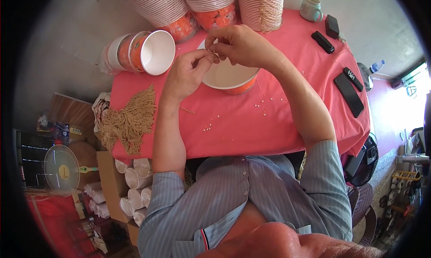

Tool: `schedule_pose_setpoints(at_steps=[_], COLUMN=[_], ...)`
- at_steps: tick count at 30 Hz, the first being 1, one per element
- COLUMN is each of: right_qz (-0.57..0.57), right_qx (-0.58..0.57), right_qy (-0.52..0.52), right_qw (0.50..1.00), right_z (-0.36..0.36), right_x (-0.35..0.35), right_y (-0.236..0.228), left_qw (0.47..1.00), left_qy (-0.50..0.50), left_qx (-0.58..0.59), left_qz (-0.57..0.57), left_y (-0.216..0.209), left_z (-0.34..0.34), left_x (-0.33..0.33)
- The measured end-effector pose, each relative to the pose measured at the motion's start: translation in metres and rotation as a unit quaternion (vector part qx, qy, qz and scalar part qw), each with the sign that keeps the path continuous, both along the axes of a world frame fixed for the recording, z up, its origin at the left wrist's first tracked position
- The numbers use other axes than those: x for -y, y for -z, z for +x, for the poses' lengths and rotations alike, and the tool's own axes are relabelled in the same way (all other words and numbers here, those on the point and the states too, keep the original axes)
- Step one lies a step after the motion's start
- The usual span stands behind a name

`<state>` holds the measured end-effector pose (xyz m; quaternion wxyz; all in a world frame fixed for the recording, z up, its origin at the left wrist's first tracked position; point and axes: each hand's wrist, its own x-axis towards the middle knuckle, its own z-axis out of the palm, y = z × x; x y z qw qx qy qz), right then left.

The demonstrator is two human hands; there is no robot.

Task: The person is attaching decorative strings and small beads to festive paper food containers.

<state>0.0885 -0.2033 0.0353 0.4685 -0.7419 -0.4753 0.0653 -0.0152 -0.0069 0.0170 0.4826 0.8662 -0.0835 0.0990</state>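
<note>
My left hand and my right hand meet above a round paper tub, white inside with an orange printed outside. Between their pinched fingertips is a thin tan string; its ends are too fine to follow. The tub stands upright on the pink tablecloth, its far side partly hidden by my hands. Left of my left forearm lies a loose heap of tan strings, hanging over the table edge. One stray strand rests beside that forearm.
Tall stacks of nested tubs line the back, with a sideways stack at the back left. Small pale beads are scattered on the cloth. Toward the right are a mug, a black phone and small dark objects.
</note>
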Motion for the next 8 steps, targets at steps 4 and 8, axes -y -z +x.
schedule_pose_setpoints(at_steps=[4, 8], right_qz=[0.004, 0.009], right_qx=[-0.102, -0.149], right_qy=[-0.024, -0.044], right_qw=[0.994, 0.988], right_z=[0.004, 0.015], right_x=[0.001, 0.001], right_y=[0.001, 0.006], left_qw=[1.000, 0.999], left_qy=[0.002, -0.032], left_qx=[0.005, -0.015], left_qz=[0.004, 0.035], left_y=[0.003, 0.000], left_z=[-0.001, -0.003], left_x=[0.000, 0.005])
